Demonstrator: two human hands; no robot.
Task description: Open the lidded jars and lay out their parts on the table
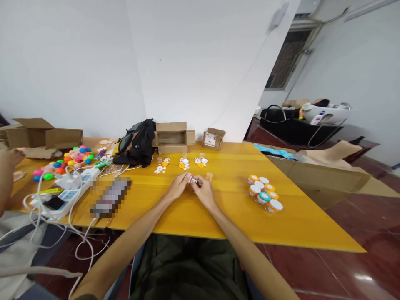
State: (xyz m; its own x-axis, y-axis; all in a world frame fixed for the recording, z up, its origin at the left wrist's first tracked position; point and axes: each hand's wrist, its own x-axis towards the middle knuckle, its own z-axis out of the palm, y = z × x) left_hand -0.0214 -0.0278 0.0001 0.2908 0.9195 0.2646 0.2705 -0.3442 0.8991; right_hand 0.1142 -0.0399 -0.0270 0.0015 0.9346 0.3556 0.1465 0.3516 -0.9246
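Over the middle of the table [231, 166], my left hand [178, 186] and my right hand [203, 191] meet with fingers closed. Between the fingertips are small white dotted pieces [194, 181] that look like dice; their exact number is hidden. Just beyond my right hand stands a clear plastic cup [209, 176]. Farther back lie three groups, each with white dotted dice [166, 160], an orange lid [181, 166], a white lid [204, 161] and a clear cup [159, 160].
Lidded clear jars [264, 196] cluster at the right. An open cardboard box [171, 137], a smaller box [213, 138] and a black bag [137, 143] stand behind. Leftward are a phone [111, 196], a power strip [70, 193] with cables, colourful balls [79, 156] and another person's arm [8, 175].
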